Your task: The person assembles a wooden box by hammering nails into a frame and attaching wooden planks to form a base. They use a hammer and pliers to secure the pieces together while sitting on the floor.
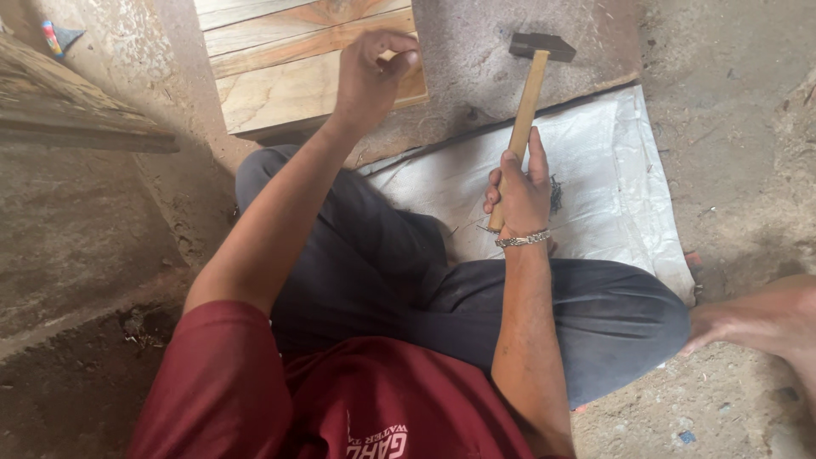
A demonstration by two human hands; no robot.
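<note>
Left hand (370,72) pinched at wooden panel (297,72) edge on the floor, right hand (520,195) clamped on raised hammer (529,93); tap lightly, fingers clear.

You're sitting on a bare dirt floor (85,246), gritty and uneven. A white woven sack (612,178) is lying flat on it. Just beyond the sack's far edge a grey flat slab (501,76) is resting on the ground, and a pale wooden board panel (289,59) is lying left of that slab, touching it. A small dark heap of nails (556,194) is sitting on the sack. Well left of the sack, a weathered plank (68,110) is lying along the ground.
</note>
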